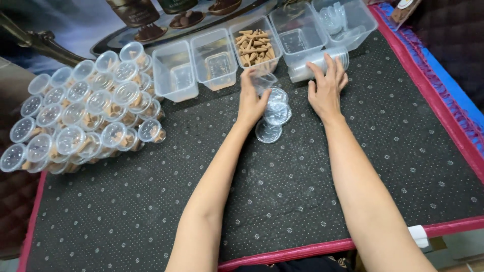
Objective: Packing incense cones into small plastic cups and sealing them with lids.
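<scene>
Left hand (250, 100) closes round a small clear cup (264, 80), just below the cone tub (255, 46) at 12 o'clock. Right hand (326, 88), fingers spread, lies on the cup stack (316, 61) at 1 o'clock. Lids (275, 112) lie between the hands. Filled cups (80, 116) are heaped at 9 o'clock.

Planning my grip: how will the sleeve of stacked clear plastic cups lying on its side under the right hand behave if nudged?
The sleeve of stacked clear plastic cups is round and lies on its side, so it will probably roll on the dotted black mat. Thin clear walls suggest it is light and may flex. The right hand rests on it, likely steadying it.
</scene>
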